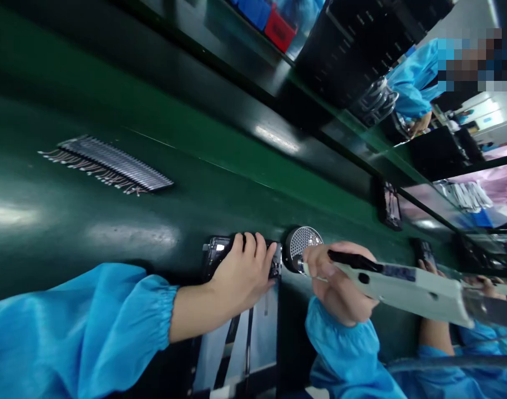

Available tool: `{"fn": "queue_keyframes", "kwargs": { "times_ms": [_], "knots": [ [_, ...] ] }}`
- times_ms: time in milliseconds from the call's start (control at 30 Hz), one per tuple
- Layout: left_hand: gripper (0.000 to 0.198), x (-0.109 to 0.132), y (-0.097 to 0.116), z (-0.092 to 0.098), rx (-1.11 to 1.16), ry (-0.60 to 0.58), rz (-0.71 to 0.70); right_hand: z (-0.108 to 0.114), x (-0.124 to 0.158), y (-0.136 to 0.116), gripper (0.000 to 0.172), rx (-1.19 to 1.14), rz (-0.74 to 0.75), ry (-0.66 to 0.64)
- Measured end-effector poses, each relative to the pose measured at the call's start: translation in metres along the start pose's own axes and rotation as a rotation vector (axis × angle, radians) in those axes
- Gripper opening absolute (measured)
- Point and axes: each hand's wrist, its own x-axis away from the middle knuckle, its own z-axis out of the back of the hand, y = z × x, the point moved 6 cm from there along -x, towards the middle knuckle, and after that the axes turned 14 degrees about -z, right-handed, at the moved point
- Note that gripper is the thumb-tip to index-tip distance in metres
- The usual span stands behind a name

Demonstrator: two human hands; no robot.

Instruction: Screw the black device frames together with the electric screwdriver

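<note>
Green workbench (pixel 79 213) carries a comb-like rack of wired strips (pixel 116 163) at left of frame; dark handset (pixel 390 206) lies right of centre. Red bin (pixel 280 30) and blue bin (pixel 253 12) at top; co-worker's blue sleeve (pixel 414 80) upper right

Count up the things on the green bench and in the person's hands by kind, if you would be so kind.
Phones: 3, one under the left hand
Electric screwdriver: 1, in the right hand
Round mesh disc: 1
Strip of wired parts: 1
Total: 6
</note>
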Motion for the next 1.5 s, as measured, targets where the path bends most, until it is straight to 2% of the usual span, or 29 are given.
{"fn": "queue_keyframes", "kwargs": {
  "times_ms": [167,1000,1500],
  "knots": [
    [0.067,-0.003,0.000,0.002,0.013,-0.053,-0.009,-0.017,0.003,0.015,0.025,-0.007,-0.049,-0.050],
    [0.066,-0.006,0.000,0.002,0.028,-0.092,-0.006,-0.020,0.004,0.016,0.027,-0.011,-0.062,-0.117],
    [0.067,-0.007,0.001,0.003,0.015,-0.051,-0.005,-0.018,0.005,0.014,0.024,0.009,-0.055,-0.086]
  ]
}}
